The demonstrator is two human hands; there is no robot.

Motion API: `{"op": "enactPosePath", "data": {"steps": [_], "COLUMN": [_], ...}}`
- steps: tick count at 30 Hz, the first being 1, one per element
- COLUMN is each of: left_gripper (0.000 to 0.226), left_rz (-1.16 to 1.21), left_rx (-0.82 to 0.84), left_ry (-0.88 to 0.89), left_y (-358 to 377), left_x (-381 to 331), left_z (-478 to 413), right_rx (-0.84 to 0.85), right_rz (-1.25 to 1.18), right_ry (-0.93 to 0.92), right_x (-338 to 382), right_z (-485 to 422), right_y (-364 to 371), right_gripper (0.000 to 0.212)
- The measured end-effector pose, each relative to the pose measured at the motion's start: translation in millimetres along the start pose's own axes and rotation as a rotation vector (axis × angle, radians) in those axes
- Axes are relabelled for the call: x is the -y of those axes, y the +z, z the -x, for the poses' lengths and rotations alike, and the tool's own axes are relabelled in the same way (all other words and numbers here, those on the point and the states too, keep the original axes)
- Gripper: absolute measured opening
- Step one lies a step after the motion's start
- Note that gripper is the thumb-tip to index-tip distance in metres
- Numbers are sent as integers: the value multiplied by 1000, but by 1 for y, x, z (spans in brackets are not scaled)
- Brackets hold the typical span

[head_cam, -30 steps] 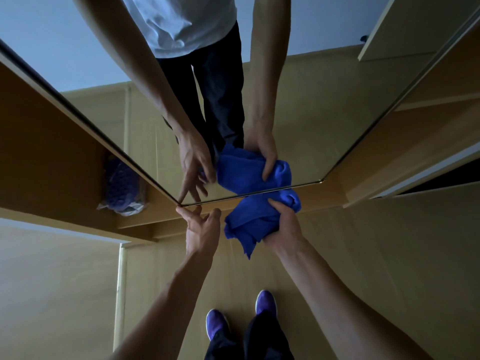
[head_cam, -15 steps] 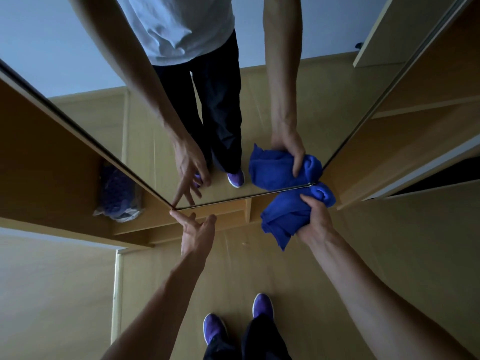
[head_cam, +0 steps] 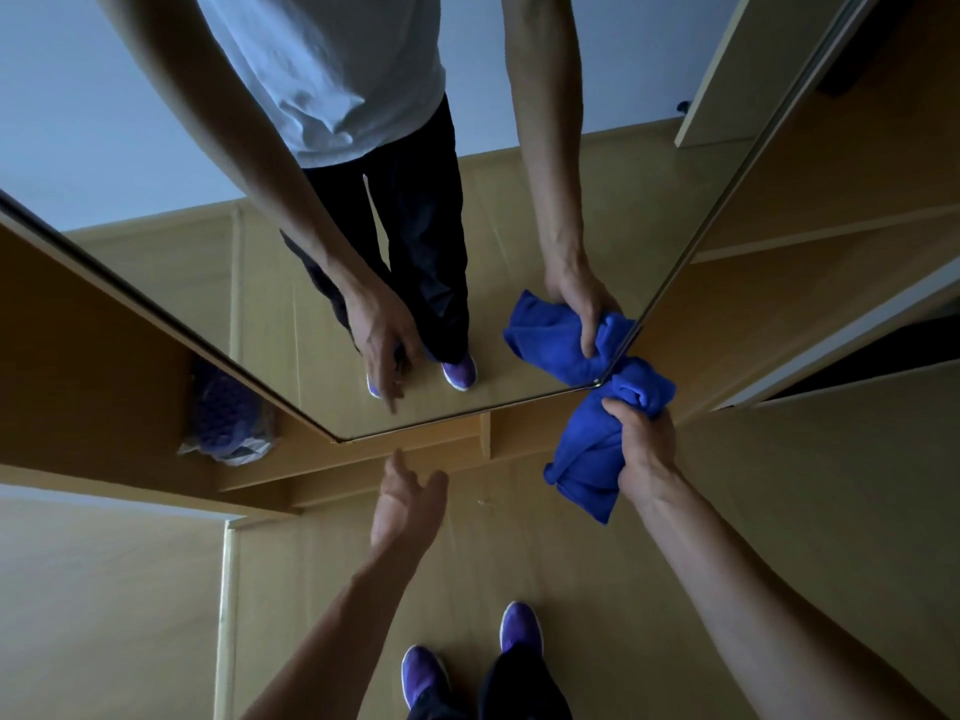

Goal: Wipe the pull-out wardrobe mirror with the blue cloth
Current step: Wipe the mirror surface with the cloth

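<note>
Gripped the blue cloth in the right hand, fingers curled round the wad, pressed onto the bottom corner of the mirror. Held the left hand open, just below the lower edge, seemingly clear of it. Risked sliding off the corner beyond the fingers, snagging the cloth, leaving streaks.

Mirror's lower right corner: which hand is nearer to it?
Right. The right hand grips the blue cloth just below the mirror corner; the left hand hovers open farther left, below the bottom edge.
</note>
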State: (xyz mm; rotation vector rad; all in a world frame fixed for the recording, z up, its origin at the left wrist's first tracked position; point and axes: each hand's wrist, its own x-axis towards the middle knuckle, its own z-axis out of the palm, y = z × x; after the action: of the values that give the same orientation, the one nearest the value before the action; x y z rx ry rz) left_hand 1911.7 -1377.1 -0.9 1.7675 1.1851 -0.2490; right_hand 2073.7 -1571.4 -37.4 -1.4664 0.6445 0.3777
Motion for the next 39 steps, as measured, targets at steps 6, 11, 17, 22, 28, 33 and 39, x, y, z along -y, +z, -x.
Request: {"op": "enactPosePath", "data": {"steps": [6,11,17,22,28,33,39], "left_gripper": [39,33,37,41,31,28,34], "left_rz": [-365,-529,-833,-1097,-1468,-1614,-1640], "left_rx": [82,55,-44,-39,-161,-175,-230], "left_ry": [539,960,1333,1512,1468,1355,1369], "left_y": [24,36,40,50,52,52,51], "left_x": [-41,-97,-177,-204,-222,-222,-216], "left_z": [33,56,63,70,76,86,87], "right_rx": [53,128,240,280,303,330,304], "right_rz": [146,18,-233,-293,-316,-381,-412], "right_ry": [-89,43,235,289,315,335,357], "right_x": [5,6,-16,-31,-39,-43,-38], "right_z": [-3,-4,2,8,5,5,3], "right_y": [-13,-17,2,17,18,20,15], "right_gripper": [3,17,17,19,33,33,12]}}
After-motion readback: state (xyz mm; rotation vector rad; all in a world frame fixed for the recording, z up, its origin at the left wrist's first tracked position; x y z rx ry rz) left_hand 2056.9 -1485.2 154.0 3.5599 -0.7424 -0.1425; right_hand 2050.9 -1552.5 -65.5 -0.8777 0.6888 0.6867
